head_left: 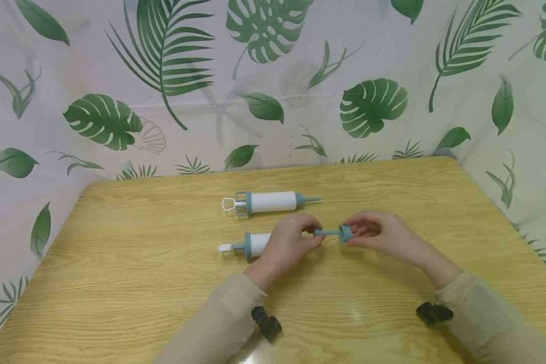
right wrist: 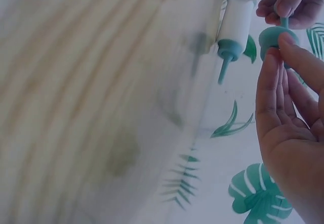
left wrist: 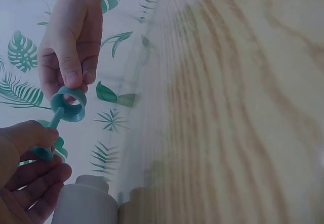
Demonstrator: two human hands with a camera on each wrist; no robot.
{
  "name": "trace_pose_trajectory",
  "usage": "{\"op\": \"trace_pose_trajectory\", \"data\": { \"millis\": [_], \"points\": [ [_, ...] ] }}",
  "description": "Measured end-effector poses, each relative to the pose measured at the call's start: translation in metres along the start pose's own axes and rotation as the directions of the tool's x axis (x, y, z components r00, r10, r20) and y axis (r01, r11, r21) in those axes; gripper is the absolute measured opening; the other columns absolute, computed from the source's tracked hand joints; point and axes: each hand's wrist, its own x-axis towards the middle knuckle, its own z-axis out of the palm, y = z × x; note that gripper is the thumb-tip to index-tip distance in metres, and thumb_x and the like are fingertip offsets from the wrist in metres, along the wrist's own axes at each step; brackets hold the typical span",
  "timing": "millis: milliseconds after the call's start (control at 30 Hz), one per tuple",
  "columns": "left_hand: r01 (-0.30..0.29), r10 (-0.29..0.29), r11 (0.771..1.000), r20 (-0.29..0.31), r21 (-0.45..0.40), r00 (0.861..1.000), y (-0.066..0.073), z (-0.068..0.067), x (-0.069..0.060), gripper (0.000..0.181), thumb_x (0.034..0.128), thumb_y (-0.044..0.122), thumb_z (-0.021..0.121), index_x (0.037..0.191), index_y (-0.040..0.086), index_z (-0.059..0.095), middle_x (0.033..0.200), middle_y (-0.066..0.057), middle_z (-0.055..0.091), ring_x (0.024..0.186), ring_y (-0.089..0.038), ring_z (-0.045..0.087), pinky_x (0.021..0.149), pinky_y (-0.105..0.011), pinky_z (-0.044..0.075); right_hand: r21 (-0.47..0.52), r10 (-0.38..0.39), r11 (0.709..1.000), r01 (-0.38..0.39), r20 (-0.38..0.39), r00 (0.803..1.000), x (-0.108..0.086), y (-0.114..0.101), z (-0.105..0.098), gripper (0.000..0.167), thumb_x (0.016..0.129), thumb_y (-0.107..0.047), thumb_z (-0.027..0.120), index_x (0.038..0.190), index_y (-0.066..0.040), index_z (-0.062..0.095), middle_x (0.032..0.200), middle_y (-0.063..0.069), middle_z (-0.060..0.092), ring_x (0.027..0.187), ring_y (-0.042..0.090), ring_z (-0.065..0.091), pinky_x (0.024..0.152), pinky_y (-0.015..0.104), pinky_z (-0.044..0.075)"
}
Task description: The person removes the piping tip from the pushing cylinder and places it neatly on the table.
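My left hand [head_left: 287,240] pinches a thin teal nozzle [head_left: 329,232] near its flared end. In my right hand [head_left: 382,232], a round teal screw collar [head_left: 346,233] is pinched between thumb and fingertips. The nozzle's narrow tip points into the collar's open side; how far it goes in I cannot tell. Below my left hand lies a white-barrelled, syringe-like tool [head_left: 258,244], partly hidden in the head view. Its bare white neck [left wrist: 92,182] shows in the left wrist view.
Behind my hands lies a second syringe-like tool [head_left: 273,201], with teal ends, a nozzle fitted and a white loop handle. The wooden table [head_left: 141,283] meets a leaf-patterned cloth [head_left: 300,116] at its back and sides.
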Motion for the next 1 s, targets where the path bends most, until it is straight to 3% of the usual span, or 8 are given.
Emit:
{"op": "trace_pose_trajectory", "data": {
  "millis": [267, 433, 800, 1000],
  "points": [
    [0.026, -0.028, 0.999, 0.032, 0.042, 0.999, 0.000, 0.006, 0.004, 0.010, 0.0864, 0.020, 0.072, 0.093, 0.012, 0.073, 0.091, 0.004, 0.063, 0.084, -0.008, 0.056, 0.073, -0.018, 0.046, -0.014, 0.015, 1.000, -0.015, -0.014, 1.000, -0.001, 0.012, -0.007, 0.035, 0.083, -0.018, 0.076, 0.113, -0.004, 0.066, 0.095, 0.005, 0.067, 0.085, 0.014, 0.064, 0.072, 0.025, 0.052],
    [0.010, -0.016, 0.990, 0.038, 0.138, 0.999, 0.001, 0.009, 0.008, 0.010, 0.0866, 0.022, 0.072, 0.090, 0.013, 0.073, 0.091, 0.005, 0.065, 0.084, -0.008, 0.058, 0.073, -0.019, 0.047, -0.024, 0.045, 0.999, -0.045, 0.006, 0.999, -0.001, 0.016, -0.010, 0.036, 0.083, -0.018, 0.076, 0.113, -0.003, 0.065, 0.092, 0.005, 0.066, 0.084, 0.015, 0.063, 0.071, 0.025, 0.052],
    [-0.025, 0.018, 0.934, 0.024, 0.357, 1.000, 0.002, 0.016, 0.009, 0.012, 0.0849, 0.027, 0.073, 0.086, 0.015, 0.074, 0.081, 0.007, 0.064, 0.076, -0.010, 0.054, 0.068, -0.024, 0.044, -0.081, 0.099, 0.992, -0.094, 0.062, 0.993, 0.001, 0.020, -0.012, 0.037, 0.081, -0.022, 0.078, 0.111, -0.006, 0.066, 0.090, 0.002, 0.066, 0.084, 0.017, 0.063, 0.072, 0.028, 0.051],
    [-0.011, -0.009, 0.903, 0.044, 0.430, 0.999, 0.002, 0.019, 0.010, 0.014, 0.0836, 0.033, 0.073, 0.087, 0.020, 0.075, 0.084, 0.009, 0.067, 0.077, -0.011, 0.052, 0.072, -0.027, 0.043, -0.095, 0.097, 0.992, -0.089, 0.089, 0.991, 0.002, 0.021, -0.011, 0.038, 0.079, -0.021, 0.079, 0.112, -0.006, 0.066, 0.091, 0.002, 0.066, 0.083, 0.016, 0.064, 0.073, 0.029, 0.051]
  ]
}}
